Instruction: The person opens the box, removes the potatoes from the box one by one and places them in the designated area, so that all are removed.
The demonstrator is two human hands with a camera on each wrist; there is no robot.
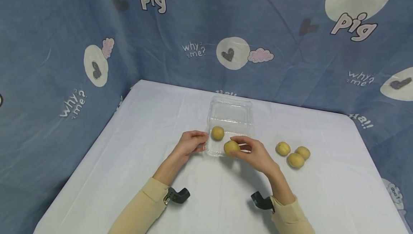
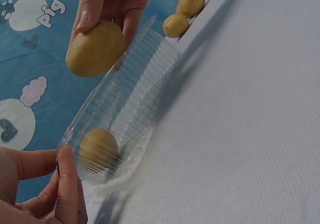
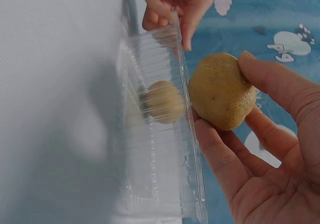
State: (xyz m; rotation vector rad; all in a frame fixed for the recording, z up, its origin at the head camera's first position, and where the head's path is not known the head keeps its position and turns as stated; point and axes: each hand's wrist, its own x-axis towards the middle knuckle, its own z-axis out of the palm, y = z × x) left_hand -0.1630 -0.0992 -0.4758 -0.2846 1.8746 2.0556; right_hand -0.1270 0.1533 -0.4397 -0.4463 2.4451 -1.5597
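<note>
A clear plastic clamshell box lies with its lid folded back on the table. One potato sits inside its base at the left; its shape shows through the ribbed wall in both wrist views. My left hand pinches the left rim of the box between thumb and fingers. Above the front right of the base, my right hand holds a second potato between thumb and fingertips. That potato is level with the rim in the right wrist view.
To the right of the box, three more potatoes lie close together on the white tablecloth. A blue printed curtain rises behind the table's far edge and along its left side. Both wrists carry a dark camera strap.
</note>
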